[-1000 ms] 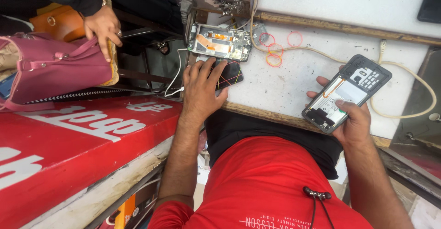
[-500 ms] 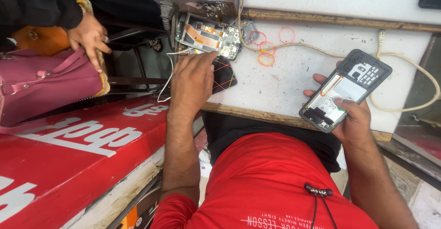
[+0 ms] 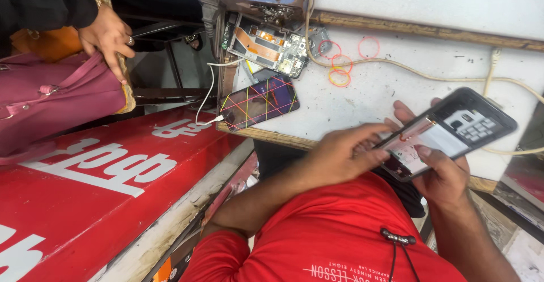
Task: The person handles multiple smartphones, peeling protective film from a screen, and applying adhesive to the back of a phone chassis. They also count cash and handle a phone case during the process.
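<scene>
We see an opened phone (image 3: 447, 132), its back cover off and its inner parts showing, held above the near edge of the white counter (image 3: 430, 84). Our right hand (image 3: 445, 174) cradles it from below, fingers curled around its lower side and thumb lying across its pale middle panel. Our left hand (image 3: 345, 154) reaches in from the left, fingers drawn together so the tips press on the near end of the phone; we cannot tell whether they pinch anything small.

On the counter, to the left and well apart from the phone, lies a second phone (image 3: 259, 102) with its dark screen up, crossed by thin coloured lines. A white cable (image 3: 207, 98) plugs into its left end and runs upward. Just beyond it rests a stripped phone frame (image 3: 269, 44) with circuit parts exposed. Near that frame lie several rubber bands (image 3: 340, 69), red, pink and yellow. A cream cord (image 3: 419, 75) snakes across the counter from the top toward the right edge.

Below the hands is our red shirt (image 3: 334, 236), with black earphone wires (image 3: 396, 242) hanging on the chest. To the left stretches a red signboard (image 3: 85, 174) with white lettering. At top left another person's hand (image 3: 107, 38), wearing a ring, rests on a pink bag (image 3: 51, 106).
</scene>
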